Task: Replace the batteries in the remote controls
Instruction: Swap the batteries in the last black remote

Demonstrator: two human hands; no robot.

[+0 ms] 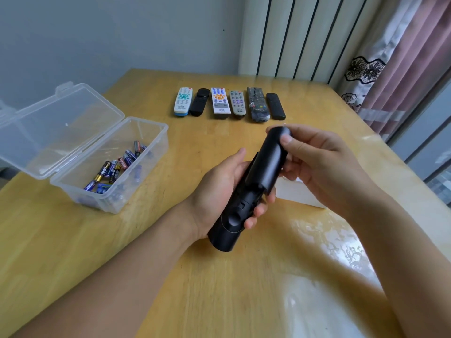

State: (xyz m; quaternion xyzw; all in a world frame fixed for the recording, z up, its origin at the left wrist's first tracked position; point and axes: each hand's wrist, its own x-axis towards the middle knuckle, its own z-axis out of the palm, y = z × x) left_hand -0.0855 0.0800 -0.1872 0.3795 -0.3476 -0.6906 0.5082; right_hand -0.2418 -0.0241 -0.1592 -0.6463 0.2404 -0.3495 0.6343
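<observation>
Remote (234,211) in my hands is black and lies back-side up, held above the table (170,276), tilted away from me. My left hand (217,191) cradles its near half from below, fingers curled round the far edge. My right hand (314,162) pinches the cover (268,159), thumb on top near its far end, fingers wrapped under; the cover sits slid partway off the back, and I can see the open compartment below its near edge. I cannot tell whether cells are inside. Just behind my right hand a white box (300,193) lies on the table, mostly hidden by hand and remote. Farther back, six remotes (229,102) lie in a row, well apart from my hands: white with teal keys, black, white with orange keys, grey, a dark one in plastic wrap, and a slim black one. To my left an open clear tub (109,172) with its lid (61,128) hinged back holds loose batteries (117,167). Their labels are too small to read. A curtain (390,69) hangs at the right.
</observation>
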